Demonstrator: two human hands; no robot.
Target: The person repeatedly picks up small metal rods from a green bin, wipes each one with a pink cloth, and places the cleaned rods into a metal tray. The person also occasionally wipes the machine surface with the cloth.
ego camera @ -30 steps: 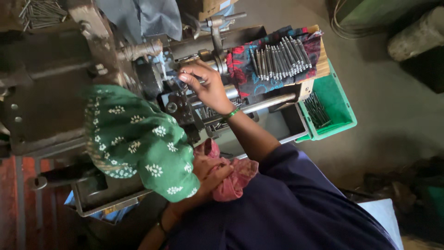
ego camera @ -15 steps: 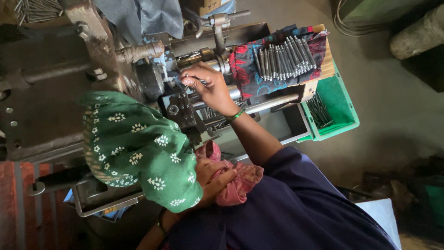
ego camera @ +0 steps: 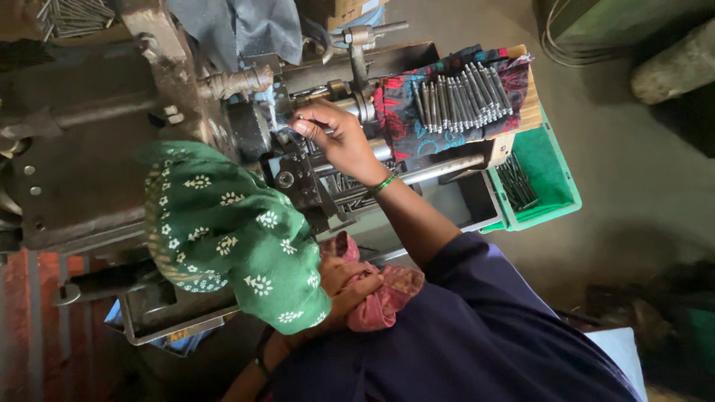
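One pin (ego camera: 307, 120), slim grey metal rod, pinched at the fingertips of the right hand (ego camera: 339, 141), against the machine (ego camera: 298, 167), just beside its round spindle head (ego camera: 249, 128).

Handling, by judgement: light, stiff, hard; smooth and probably oily, so apt to slip or roll; not fragile. Too thin for a full grip: best taken between thumb and fingertips near one end, leaving the other end free.

Right hand: fingers bent and drawn together in a fine pinch on the pin, palm turned down over the machine parts. Green bangle (ego camera: 385, 182) at the wrist; forearm reaches across the machine bed. Much of the pin is hidden by the fingers.

Left hand (ego camera: 351, 286): curled closed around a pink rag (ego camera: 387, 298), held close under the green scarf (ego camera: 223, 231) that covers the head. It touches nothing on the machine.

Stock, about a dozen like pins (ego camera: 462, 95): laid side by side in a row on a patterned cloth (ego camera: 398, 112) over a wooden board (ego camera: 529, 100), near the right hand but apart from it.

More pins (ego camera: 515, 182): loose heap in a green crate (ego camera: 562, 190), just beyond the board.

Further rods (ego camera: 74, 13): a bundle at the far corner behind the machine, too small to tell more.
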